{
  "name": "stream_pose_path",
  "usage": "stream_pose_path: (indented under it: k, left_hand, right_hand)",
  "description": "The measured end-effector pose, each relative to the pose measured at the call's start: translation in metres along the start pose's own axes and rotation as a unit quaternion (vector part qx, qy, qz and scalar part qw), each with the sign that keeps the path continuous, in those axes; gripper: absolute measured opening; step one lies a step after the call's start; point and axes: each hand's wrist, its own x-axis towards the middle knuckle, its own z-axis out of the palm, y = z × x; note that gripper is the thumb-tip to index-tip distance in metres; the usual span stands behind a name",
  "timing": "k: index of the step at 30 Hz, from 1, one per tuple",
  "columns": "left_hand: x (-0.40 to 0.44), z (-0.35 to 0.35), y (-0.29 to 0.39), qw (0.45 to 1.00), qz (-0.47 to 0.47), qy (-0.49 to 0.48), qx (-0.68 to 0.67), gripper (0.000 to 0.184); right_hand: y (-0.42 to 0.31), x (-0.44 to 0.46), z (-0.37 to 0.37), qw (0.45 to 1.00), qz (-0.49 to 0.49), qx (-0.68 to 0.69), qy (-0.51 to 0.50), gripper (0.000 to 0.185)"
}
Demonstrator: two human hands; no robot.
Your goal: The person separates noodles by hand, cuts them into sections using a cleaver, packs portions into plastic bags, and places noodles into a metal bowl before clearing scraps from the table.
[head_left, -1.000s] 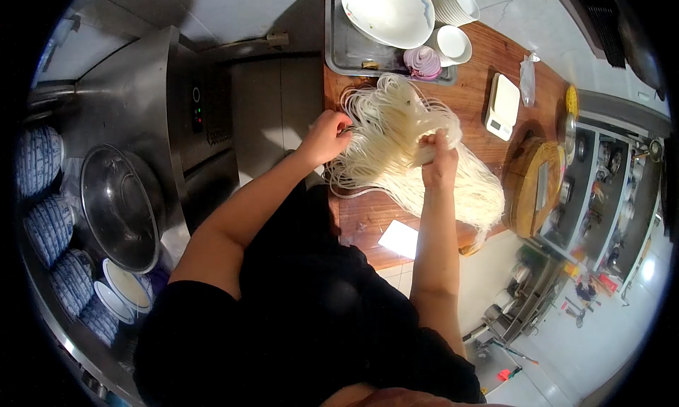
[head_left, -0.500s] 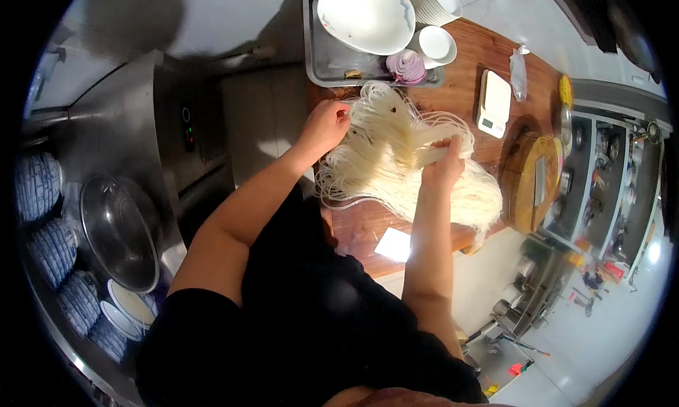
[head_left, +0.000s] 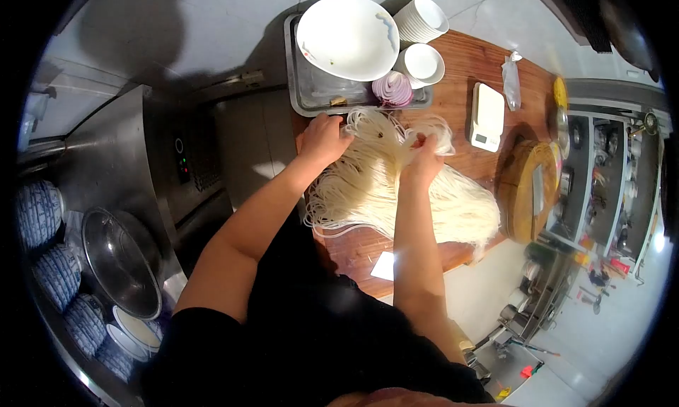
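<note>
Tiled kitchen, wooden worktop (head_left: 472,62); clock directions are read from the noodles (head_left: 357,184).

Noodles: one large pale heap of long strands, lying across the middle of the worktop, its lower 8 o'clock strands looping near the edge.

Left hand (head_left: 325,140): at the heap's 10 o'clock edge, fingers curled against the outer strands. Whether the grip holds any of them cannot be told.

Right hand (head_left: 423,165): over the heap, just toward 1 o'clock of its middle. Grip closed around a looped bunch of noodles, which stands out beyond the fingers.

Tray (head_left: 302,92): dark, at 11 o'clock. Upon it, a large white bowl (head_left: 346,38).

Onion (head_left: 392,89): purple, sliced, at 12 o'clock on the tray's near side, touching distance from the cups (head_left: 422,62), white, in two stacks.

Scale (head_left: 488,113): white, at 2 o'clock; a clear bag (head_left: 511,85) lies just beyond it.

Board (head_left: 520,191): round, thick, at 3 o'clock.

Card (head_left: 382,265): white, at 6 o'clock, partly behind the right forearm.

Basin (head_left: 122,262): steel, between 8 and 9 o'clock, off the worktop, near stacked blue-patterned dishes (head_left: 58,276).
</note>
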Motion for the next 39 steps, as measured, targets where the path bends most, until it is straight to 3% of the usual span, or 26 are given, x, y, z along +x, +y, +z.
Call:
stream_pose_path:
  k: [3, 5, 9, 12, 15, 18, 22, 23, 26, 29, 33, 36, 39]
  left_hand:
    - [0.005, 0.009, -0.002, 0.998, 0.032, 0.039, 0.023, 0.041]
    - [0.007, 0.013, 0.007, 0.999, 0.007, 0.049, 0.018, 0.039]
    - [0.010, 0.033, 0.021, 0.994, -0.042, 0.090, 0.048, 0.038]
    - [0.017, 0.046, 0.023, 0.990, -0.055, 0.127, -0.002, 0.038]
    - [0.021, 0.052, 0.031, 0.988, -0.109, 0.105, 0.003, 0.040]
    - [0.022, 0.055, 0.039, 0.984, -0.136, 0.113, 0.007, 0.043]
    - [0.026, 0.052, 0.041, 0.986, -0.148, 0.078, -0.017, 0.044]
    - [0.026, 0.052, 0.039, 0.987, -0.141, 0.079, -0.024, 0.044]
    - [0.028, 0.053, 0.042, 0.986, -0.143, 0.077, -0.022, 0.043]
    - [0.028, 0.050, 0.046, 0.984, -0.168, 0.043, -0.029, 0.041]
    - [0.032, 0.052, 0.046, 0.981, -0.175, 0.044, -0.070, 0.039]
    - [0.024, 0.052, 0.044, 0.986, -0.119, 0.094, -0.072, 0.036]
    - [0.016, 0.031, 0.048, 0.993, -0.062, 0.010, -0.105, 0.036]
  right_hand:
    - [0.002, 0.000, 0.002, 0.994, -0.018, -0.086, -0.072, 0.019]
    - [0.014, 0.007, 0.002, 0.971, -0.035, -0.192, -0.138, 0.020]
    - [0.024, 0.004, 0.006, 0.949, -0.068, -0.253, -0.175, 0.024]
    - [0.020, 0.003, 0.006, 0.980, -0.008, -0.147, -0.132, 0.025]
    - [0.025, 0.007, 0.006, 0.993, -0.091, -0.050, -0.064, 0.022]
    - [0.034, 0.008, 0.004, 0.960, -0.094, -0.228, -0.128, 0.023]
    - [0.038, 0.012, 0.010, 0.878, -0.156, -0.417, -0.172, 0.027]
    - [0.035, 0.009, 0.013, 0.891, -0.178, -0.373, -0.189, 0.029]
    - [0.038, 0.009, 0.015, 0.862, -0.234, -0.415, -0.173, 0.028]
    - [0.038, 0.004, 0.020, 0.830, -0.193, -0.486, -0.192, 0.030]
    - [0.028, 0.002, 0.023, 0.839, -0.177, -0.457, -0.237, 0.033]
    - [0.035, 0.011, 0.014, 0.854, -0.180, -0.394, -0.289, 0.038]
    - [0.037, 0.020, 0.009, 0.870, -0.132, -0.326, -0.344, 0.045]
